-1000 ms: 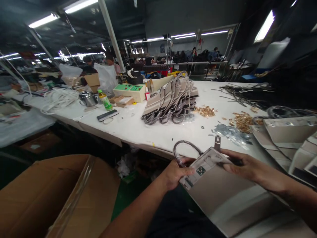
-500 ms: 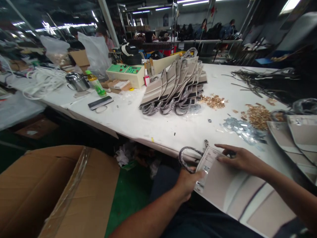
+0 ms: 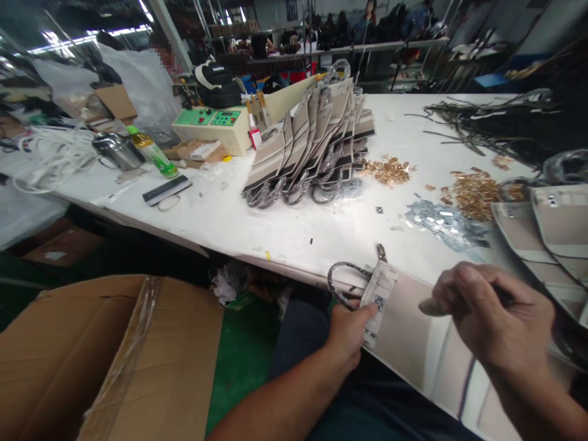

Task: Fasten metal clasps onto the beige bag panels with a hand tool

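Note:
My left hand (image 3: pixel 346 334) is closed around the top edge of a beige-and-white striped bag panel (image 3: pixel 408 306), its thumb beside a small metal fitting (image 3: pixel 379 302). A dark handle loop (image 3: pixel 345 269) in clear wrap sticks out past that edge. At the panel's upper corner, a small metal piece (image 3: pixel 381 252) lies on the table. Raised over the panel, my right hand (image 3: pixel 498 315) has its fingers curled in and is slightly blurred; whatever may be inside them is hidden.
Stacked striped bag panels (image 3: pixel 307 135) stand on the white table (image 3: pixel 257 226). Gold metal pieces (image 3: pixel 473 193) and silver plates (image 3: pixel 443 220) are heaped to the right, near more panels (image 3: pixel 563 220). An open cardboard box (image 3: pixel 179 331) stands at lower left.
My right hand has lifted off the panel's top edge and moved right and nearer to me, its fingers curling in. My left hand keeps its hold. The camera view has shifted slightly.

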`<action>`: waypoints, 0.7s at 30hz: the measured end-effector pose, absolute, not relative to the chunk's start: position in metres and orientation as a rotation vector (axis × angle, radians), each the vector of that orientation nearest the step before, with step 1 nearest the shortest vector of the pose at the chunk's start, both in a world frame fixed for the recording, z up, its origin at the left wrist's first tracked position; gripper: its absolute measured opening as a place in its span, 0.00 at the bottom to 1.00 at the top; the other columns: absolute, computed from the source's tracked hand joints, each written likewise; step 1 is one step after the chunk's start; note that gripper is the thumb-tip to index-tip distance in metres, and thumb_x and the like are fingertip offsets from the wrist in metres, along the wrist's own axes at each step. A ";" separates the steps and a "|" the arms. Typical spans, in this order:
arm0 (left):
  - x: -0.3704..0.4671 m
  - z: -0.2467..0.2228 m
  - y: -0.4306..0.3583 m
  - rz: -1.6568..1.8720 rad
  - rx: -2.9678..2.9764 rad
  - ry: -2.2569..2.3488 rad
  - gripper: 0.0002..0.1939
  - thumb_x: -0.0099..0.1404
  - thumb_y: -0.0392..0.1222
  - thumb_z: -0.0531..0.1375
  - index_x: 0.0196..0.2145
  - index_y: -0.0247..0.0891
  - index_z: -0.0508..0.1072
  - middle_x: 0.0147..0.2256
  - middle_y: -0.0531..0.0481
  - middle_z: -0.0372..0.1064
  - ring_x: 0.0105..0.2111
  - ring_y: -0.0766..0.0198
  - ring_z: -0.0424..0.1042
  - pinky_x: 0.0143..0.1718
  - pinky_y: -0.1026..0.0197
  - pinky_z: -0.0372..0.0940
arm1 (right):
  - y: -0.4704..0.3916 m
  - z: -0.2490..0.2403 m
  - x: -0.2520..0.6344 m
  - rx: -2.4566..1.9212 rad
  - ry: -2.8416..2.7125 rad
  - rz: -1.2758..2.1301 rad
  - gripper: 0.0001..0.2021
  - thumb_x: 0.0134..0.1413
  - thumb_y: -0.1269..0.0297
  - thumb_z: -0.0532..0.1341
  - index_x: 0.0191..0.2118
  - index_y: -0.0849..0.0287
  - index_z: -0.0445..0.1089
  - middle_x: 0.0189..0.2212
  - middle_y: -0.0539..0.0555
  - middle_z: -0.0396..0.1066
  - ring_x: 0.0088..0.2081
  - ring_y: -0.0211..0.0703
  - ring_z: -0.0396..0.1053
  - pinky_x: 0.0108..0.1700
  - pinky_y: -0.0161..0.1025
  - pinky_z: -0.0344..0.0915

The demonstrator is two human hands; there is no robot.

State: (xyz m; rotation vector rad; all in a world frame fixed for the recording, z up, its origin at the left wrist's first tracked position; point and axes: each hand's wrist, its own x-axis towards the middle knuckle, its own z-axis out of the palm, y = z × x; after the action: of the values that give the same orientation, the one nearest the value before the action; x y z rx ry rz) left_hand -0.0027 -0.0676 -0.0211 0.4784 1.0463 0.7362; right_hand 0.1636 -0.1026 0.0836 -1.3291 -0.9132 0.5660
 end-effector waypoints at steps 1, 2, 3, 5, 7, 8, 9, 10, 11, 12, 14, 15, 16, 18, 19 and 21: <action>-0.002 -0.020 -0.067 0.737 0.483 1.051 0.26 0.43 0.51 0.78 0.35 0.27 0.86 0.33 0.37 0.82 0.30 0.57 0.78 0.35 0.58 0.71 | -0.099 0.079 0.157 -1.203 -0.813 0.618 0.18 0.62 0.55 0.73 0.26 0.53 0.70 0.23 0.48 0.65 0.23 0.42 0.63 0.25 0.42 0.64; -0.001 -0.019 -0.067 0.739 0.490 1.053 0.26 0.44 0.51 0.78 0.36 0.27 0.86 0.33 0.37 0.82 0.30 0.57 0.78 0.35 0.58 0.71 | -0.094 0.074 0.152 -1.110 -0.714 0.640 0.18 0.62 0.57 0.73 0.25 0.55 0.68 0.22 0.47 0.62 0.21 0.39 0.61 0.24 0.40 0.62; 0.000 -0.018 -0.067 0.742 0.498 1.051 0.26 0.44 0.51 0.77 0.36 0.27 0.86 0.33 0.37 0.82 0.30 0.56 0.78 0.35 0.58 0.71 | -0.088 0.069 0.148 -1.049 -0.624 0.649 0.19 0.61 0.58 0.72 0.24 0.55 0.67 0.21 0.46 0.60 0.20 0.37 0.59 0.22 0.38 0.60; 0.000 -0.016 -0.068 0.748 0.509 1.051 0.25 0.45 0.52 0.77 0.35 0.27 0.86 0.33 0.38 0.82 0.30 0.56 0.78 0.35 0.58 0.71 | -0.075 0.061 0.146 -0.974 -0.478 0.673 0.19 0.60 0.58 0.70 0.23 0.56 0.64 0.19 0.44 0.57 0.18 0.34 0.55 0.21 0.36 0.57; 0.001 -0.013 -0.069 0.755 0.506 1.064 0.24 0.44 0.51 0.77 0.33 0.28 0.86 0.32 0.39 0.82 0.30 0.56 0.78 0.35 0.58 0.71 | -0.067 0.053 0.148 -0.945 -0.381 0.691 0.18 0.59 0.59 0.68 0.23 0.55 0.62 0.18 0.43 0.56 0.17 0.34 0.53 0.20 0.36 0.57; 0.002 -0.012 -0.069 0.759 0.502 1.069 0.23 0.44 0.51 0.77 0.32 0.29 0.85 0.31 0.41 0.81 0.30 0.57 0.77 0.35 0.58 0.70 | -0.065 0.050 0.149 -0.942 -0.351 0.700 0.17 0.60 0.59 0.67 0.23 0.55 0.62 0.18 0.43 0.55 0.17 0.34 0.53 0.21 0.36 0.57; 0.003 -0.011 -0.068 0.761 0.497 1.071 0.22 0.44 0.51 0.77 0.31 0.30 0.85 0.30 0.42 0.80 0.30 0.57 0.77 0.35 0.58 0.70 | -0.065 0.047 0.150 -0.944 -0.334 0.708 0.17 0.60 0.59 0.66 0.24 0.55 0.62 0.18 0.43 0.55 0.17 0.34 0.53 0.21 0.36 0.58; 0.004 -0.010 -0.068 0.762 0.494 1.071 0.21 0.44 0.50 0.77 0.31 0.30 0.85 0.29 0.42 0.80 0.29 0.58 0.76 0.35 0.58 0.70 | -0.065 0.045 0.149 -0.950 -0.331 0.705 0.16 0.60 0.60 0.65 0.24 0.55 0.62 0.18 0.43 0.54 0.17 0.34 0.52 0.21 0.36 0.58; 0.004 -0.009 -0.068 0.763 0.492 1.069 0.21 0.44 0.50 0.77 0.30 0.31 0.84 0.29 0.43 0.79 0.29 0.58 0.75 0.34 0.58 0.69 | -0.066 0.043 0.148 -0.958 -0.343 0.690 0.16 0.61 0.60 0.64 0.24 0.55 0.62 0.18 0.43 0.54 0.17 0.35 0.52 0.21 0.37 0.57; 0.005 -0.008 -0.067 0.763 0.492 1.070 0.20 0.44 0.50 0.77 0.29 0.31 0.84 0.28 0.44 0.79 0.28 0.59 0.75 0.34 0.59 0.69 | -0.067 0.041 0.145 -0.964 -0.373 0.667 0.16 0.61 0.60 0.64 0.24 0.55 0.62 0.18 0.43 0.55 0.17 0.35 0.52 0.21 0.37 0.57; 0.006 -0.007 -0.066 0.761 0.493 1.079 0.19 0.44 0.50 0.77 0.28 0.32 0.84 0.27 0.45 0.78 0.27 0.60 0.73 0.33 0.59 0.68 | -0.069 0.040 0.138 -0.975 -0.477 0.610 0.18 0.62 0.61 0.65 0.23 0.55 0.62 0.18 0.44 0.55 0.16 0.35 0.53 0.20 0.37 0.55; 0.006 -0.007 -0.066 0.756 0.494 1.087 0.19 0.44 0.50 0.77 0.28 0.32 0.83 0.26 0.45 0.77 0.26 0.61 0.73 0.32 0.60 0.67 | -0.070 0.039 0.133 -0.983 -0.545 0.579 0.19 0.63 0.61 0.66 0.22 0.55 0.63 0.18 0.44 0.56 0.16 0.35 0.53 0.20 0.37 0.55; 0.006 -0.007 -0.066 0.752 0.496 1.095 0.19 0.44 0.50 0.77 0.28 0.32 0.83 0.26 0.45 0.77 0.26 0.62 0.72 0.31 0.60 0.67 | -0.071 0.040 0.129 -0.995 -0.622 0.557 0.20 0.63 0.61 0.67 0.22 0.55 0.63 0.18 0.44 0.57 0.17 0.35 0.54 0.20 0.37 0.55; 0.006 -0.008 -0.066 0.745 0.511 1.110 0.19 0.45 0.50 0.77 0.27 0.31 0.83 0.26 0.45 0.77 0.25 0.62 0.71 0.30 0.61 0.65 | -0.071 0.041 0.123 -1.051 -0.782 0.566 0.21 0.65 0.60 0.68 0.22 0.55 0.64 0.18 0.46 0.60 0.18 0.37 0.59 0.22 0.38 0.58; 0.005 -0.009 -0.066 0.748 0.520 1.115 0.19 0.45 0.50 0.77 0.27 0.31 0.83 0.26 0.44 0.77 0.25 0.62 0.72 0.29 0.61 0.65 | -0.069 0.043 0.122 -1.099 -0.855 0.598 0.21 0.66 0.59 0.69 0.22 0.55 0.65 0.19 0.47 0.62 0.19 0.38 0.61 0.22 0.39 0.59; 0.004 -0.012 -0.067 0.760 0.533 1.108 0.20 0.45 0.51 0.78 0.29 0.31 0.84 0.28 0.42 0.78 0.26 0.60 0.73 0.30 0.60 0.65 | -0.064 0.049 0.124 -1.216 -0.959 0.707 0.23 0.68 0.54 0.68 0.22 0.55 0.66 0.18 0.48 0.64 0.20 0.38 0.62 0.23 0.39 0.59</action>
State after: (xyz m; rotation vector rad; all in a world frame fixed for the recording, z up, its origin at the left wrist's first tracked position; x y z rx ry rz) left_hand 0.0045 -0.0674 -0.0115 0.5330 1.1078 0.7602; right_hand 0.1240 -0.0640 0.0485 -1.2164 -0.9587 0.7070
